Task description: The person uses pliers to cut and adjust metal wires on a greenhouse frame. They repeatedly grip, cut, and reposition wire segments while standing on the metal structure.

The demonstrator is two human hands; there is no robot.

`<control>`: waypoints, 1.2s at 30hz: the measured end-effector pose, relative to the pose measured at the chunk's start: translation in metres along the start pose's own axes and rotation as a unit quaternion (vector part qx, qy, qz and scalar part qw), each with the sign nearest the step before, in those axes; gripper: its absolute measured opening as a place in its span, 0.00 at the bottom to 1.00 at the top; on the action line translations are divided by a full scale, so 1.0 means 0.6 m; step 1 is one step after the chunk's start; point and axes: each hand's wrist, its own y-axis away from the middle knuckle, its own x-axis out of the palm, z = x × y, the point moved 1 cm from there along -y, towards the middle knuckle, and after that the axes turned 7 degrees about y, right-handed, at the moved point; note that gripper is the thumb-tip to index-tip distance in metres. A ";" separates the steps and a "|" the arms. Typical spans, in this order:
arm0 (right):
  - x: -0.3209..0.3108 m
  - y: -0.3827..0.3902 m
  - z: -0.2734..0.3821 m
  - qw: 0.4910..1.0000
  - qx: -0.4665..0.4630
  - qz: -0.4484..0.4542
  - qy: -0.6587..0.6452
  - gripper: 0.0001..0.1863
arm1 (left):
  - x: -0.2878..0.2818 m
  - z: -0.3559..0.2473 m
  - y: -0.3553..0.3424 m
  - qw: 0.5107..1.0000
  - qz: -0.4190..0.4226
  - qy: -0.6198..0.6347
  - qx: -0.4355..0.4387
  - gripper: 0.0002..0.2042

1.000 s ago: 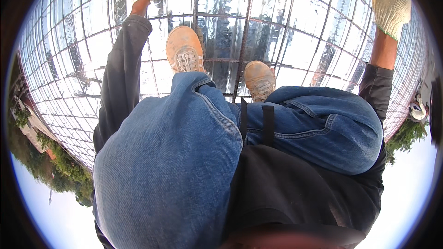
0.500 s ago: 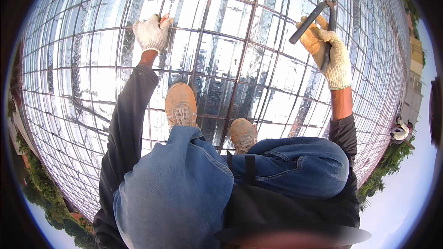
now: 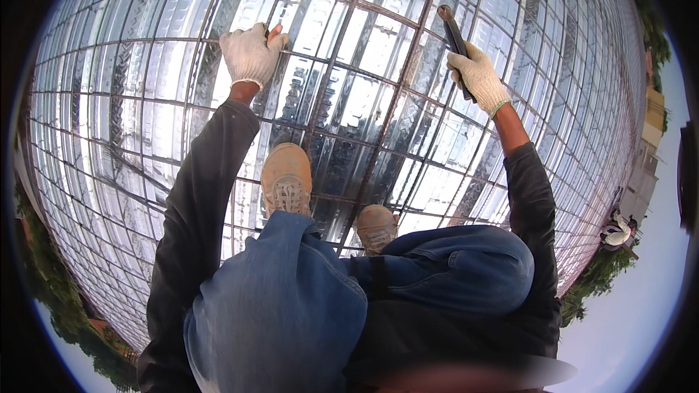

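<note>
My right hand (image 3: pixel 479 78), in a pale knitted glove, is wrapped around the dark handles of a pair of pincers (image 3: pixel 456 38). The handles are together, and the tool's rounded head points away from me above the mesh. At the left, my gloved left hand (image 3: pixel 250 54) is curled over a crossing of the rebar mesh (image 3: pixel 329 60). Bare skin shows at a fingertip sticking out of this glove. Its palm side is hidden, so I cannot make out what the fingers hold.
Under the mesh lies shiny ribbed metal decking (image 3: pixel 375 47). My tan left shoe (image 3: pixel 286 175) and right shoe (image 3: pixel 377 227) stand on the mesh. Another person (image 3: pixel 619 231) is at the far right edge, near trees (image 3: pixel 601 276) and buildings (image 3: pixel 648 153).
The pincers' handles were spread and have come together. My right hand has moved left and turned, with fingers closed around both handles. My left hand stays at the mesh crossing; the view has shifted slightly.
</note>
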 end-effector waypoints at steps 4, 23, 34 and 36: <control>-0.007 -0.058 -0.004 0.996 0.002 0.003 0.092 0.14 | 0.004 -0.003 -0.002 1.000 0.010 -0.020 -0.012 0.28; 0.000 -0.141 0.002 0.948 0.001 -0.053 0.313 0.28 | 0.008 -0.001 -0.008 1.000 0.017 -0.012 -0.018 0.22; -0.001 -0.148 0.006 0.911 -0.057 -0.042 0.407 0.28 | -0.009 -0.008 -0.007 0.999 0.030 0.003 -0.011 0.21; -0.003 -0.153 0.000 0.918 -0.063 -0.039 0.389 0.27 | -0.010 -0.010 -0.008 0.999 0.034 -0.002 -0.014 0.21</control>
